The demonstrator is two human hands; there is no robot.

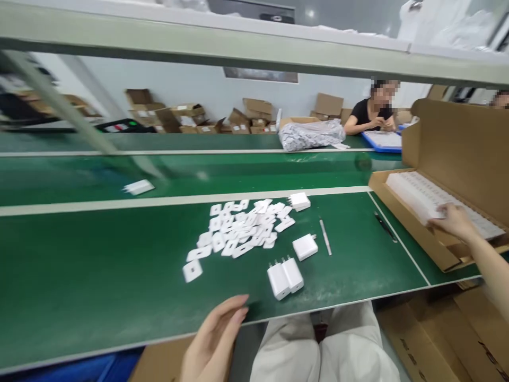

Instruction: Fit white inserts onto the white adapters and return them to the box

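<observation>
My left hand (218,337) is at the front edge of the green table, thumb and fingers slightly apart, with nothing in it. Two white chargers (285,278) lie side by side to its right, prongs pointing away; a third charger (305,247) rests just behind them. My right hand (455,223) reaches into an open cardboard box (421,233) on the right. Its bent fingers close on a white charger at the near end of the packed white rows (457,199). Mid-table, small white plastic covers (242,228) form a loose pile, with another charger (299,201) at its back right.
A thin white pen-like tool (325,236) and dark tweezers (385,227) lie on the table. Farther left is one charger (139,187). A shelf beam (254,50) crosses overhead. Across the table, a person (376,114) sits by a blue tray (382,142).
</observation>
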